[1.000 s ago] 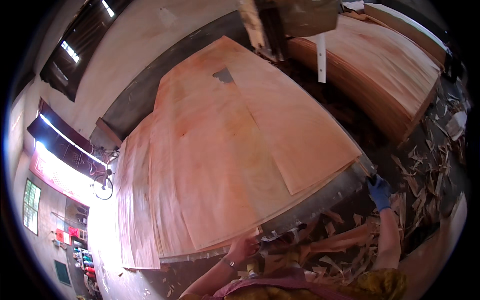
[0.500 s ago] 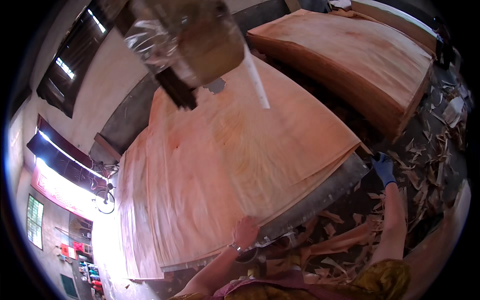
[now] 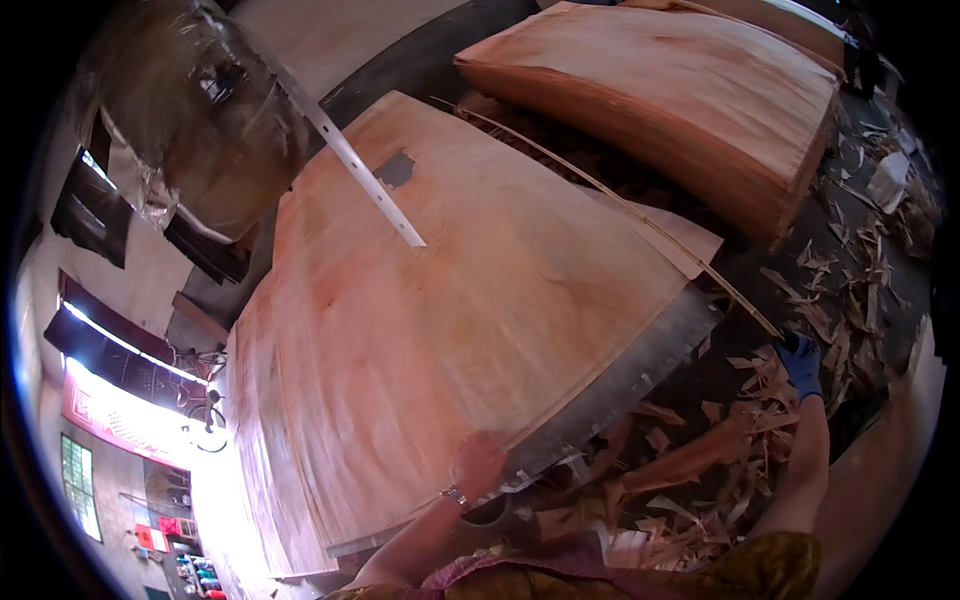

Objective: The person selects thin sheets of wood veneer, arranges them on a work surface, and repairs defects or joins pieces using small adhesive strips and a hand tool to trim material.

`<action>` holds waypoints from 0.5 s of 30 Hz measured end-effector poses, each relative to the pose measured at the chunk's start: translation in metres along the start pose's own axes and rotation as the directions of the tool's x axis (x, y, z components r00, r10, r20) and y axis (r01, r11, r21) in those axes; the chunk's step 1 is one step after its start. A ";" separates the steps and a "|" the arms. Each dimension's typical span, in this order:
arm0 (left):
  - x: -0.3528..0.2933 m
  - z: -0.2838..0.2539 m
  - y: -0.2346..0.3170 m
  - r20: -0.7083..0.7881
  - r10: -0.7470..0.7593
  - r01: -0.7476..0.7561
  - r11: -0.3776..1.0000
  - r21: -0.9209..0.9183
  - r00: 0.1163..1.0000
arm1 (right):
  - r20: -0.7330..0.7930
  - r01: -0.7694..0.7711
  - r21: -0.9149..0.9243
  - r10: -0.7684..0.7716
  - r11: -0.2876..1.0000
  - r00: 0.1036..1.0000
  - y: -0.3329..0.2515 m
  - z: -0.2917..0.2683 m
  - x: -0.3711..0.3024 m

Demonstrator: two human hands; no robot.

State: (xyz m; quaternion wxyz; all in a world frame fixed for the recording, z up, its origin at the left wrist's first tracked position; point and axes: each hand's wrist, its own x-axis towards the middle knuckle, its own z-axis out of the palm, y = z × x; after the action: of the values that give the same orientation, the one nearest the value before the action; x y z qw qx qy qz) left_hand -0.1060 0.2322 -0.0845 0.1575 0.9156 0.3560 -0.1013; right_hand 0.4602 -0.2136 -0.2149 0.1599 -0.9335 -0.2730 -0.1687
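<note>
A large thin veneer sheet (image 3: 450, 300) lies on top of a stack on a metal-edged table (image 3: 625, 378); it has a dark hole near its far end. My left hand (image 3: 478, 464), with a band at the wrist, is closed over the sheet's near edge. My right hand (image 3: 801, 363), in a blue glove, is off to the right beyond the table corner. It grips the near end of a long thin veneer strip (image 3: 640, 215) that runs slantwise over the sheet's right side.
A second thick stack of veneer (image 3: 690, 90) stands at the back right. Veneer scraps (image 3: 720, 470) litter the floor by the table and to the right. A plastic-wrapped bulky object (image 3: 190, 110) with a white strip (image 3: 370, 180) hangs at upper left. Bright doorway at left.
The view has swung, so the hanging wrapped object now sits at upper left. My left hand stays on the sheet's near edge. The thin strip now shows in my gloved right hand.
</note>
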 end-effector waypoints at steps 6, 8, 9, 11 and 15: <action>-0.001 -0.019 0.008 -0.035 0.009 -0.010 0.999 -0.035 0.999 | 0.260 -0.013 0.432 -0.111 0.902 0.959 -0.204 -0.095 -0.054; 0.004 0.007 0.014 -0.132 -0.187 0.048 0.731 -0.681 0.974 | 0.408 -0.158 0.665 -0.178 0.730 0.895 -0.325 -0.132 -0.086; 0.017 0.011 0.028 -0.019 -0.180 0.049 0.365 -0.930 0.983 | 0.471 -0.224 0.693 -0.195 0.686 0.860 -0.367 -0.109 -0.119; 0.032 -0.018 0.053 0.268 -0.176 0.228 -0.220 -0.949 0.947 | 0.631 -0.525 0.741 -0.164 0.420 0.759 -0.466 -0.109 -0.162; 0.039 0.002 -0.059 0.132 -0.436 0.175 0.059 -0.983 0.890 | 0.646 -0.576 0.764 -0.329 0.292 0.689 -0.577 -0.109 -0.230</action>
State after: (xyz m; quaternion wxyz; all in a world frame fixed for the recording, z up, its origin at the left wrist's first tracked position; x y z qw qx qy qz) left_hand -0.1178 0.2968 -0.1113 0.6537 0.4919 0.5323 0.2175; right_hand -0.0727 0.1007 -0.0908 0.5719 -0.6537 -0.2718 0.4144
